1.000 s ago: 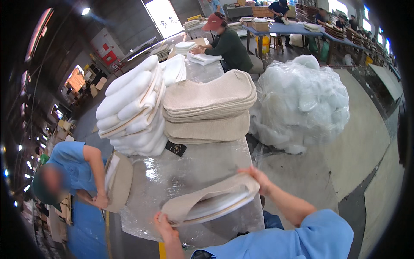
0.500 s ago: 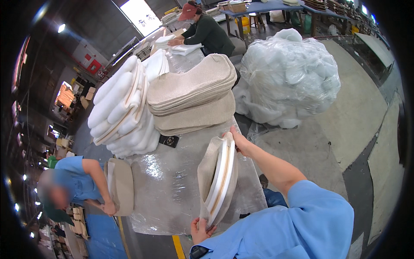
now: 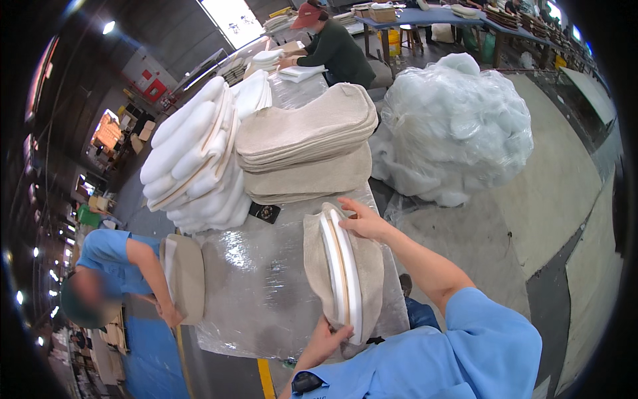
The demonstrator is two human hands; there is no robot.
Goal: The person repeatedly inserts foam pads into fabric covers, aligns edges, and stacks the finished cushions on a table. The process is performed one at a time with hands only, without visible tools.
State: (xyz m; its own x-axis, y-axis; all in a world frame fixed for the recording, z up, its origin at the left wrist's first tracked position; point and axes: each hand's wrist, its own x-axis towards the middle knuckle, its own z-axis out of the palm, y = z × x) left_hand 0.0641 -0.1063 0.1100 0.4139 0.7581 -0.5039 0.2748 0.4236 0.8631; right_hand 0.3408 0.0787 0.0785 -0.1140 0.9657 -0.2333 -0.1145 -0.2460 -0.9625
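Note:
On the plastic-covered table in front of me stands a beige fabric cover (image 3: pixel 367 279), parted along its top. White padding (image 3: pixel 353 302) with a thin tan layer (image 3: pixel 340 266) through its middle sits between the cover's two sides. My left hand (image 3: pixel 325 341) grips the near end, its thumb on the padding and its other fingers partly hidden. At the far end, my right hand (image 3: pixel 362 218) reaches over the cover's edge with fingers apart, fingertips touching or just above it.
Stacked beige covers (image 3: pixel 306 130) and a pile of white padding (image 3: pixel 193 153) stand beyond. A small black object (image 3: pixel 268 211) lies beside them. A wrapped white bundle (image 3: pixel 458 126) is at right. Left, a co-worker (image 3: pixel 113 266) handles another beige cover (image 3: pixel 186 279); another person (image 3: pixel 332 53) works behind.
The cover's right side has opened outward, showing more padding. My right hand has loosened from the far end; my left thumb has moved onto the padding's near end.

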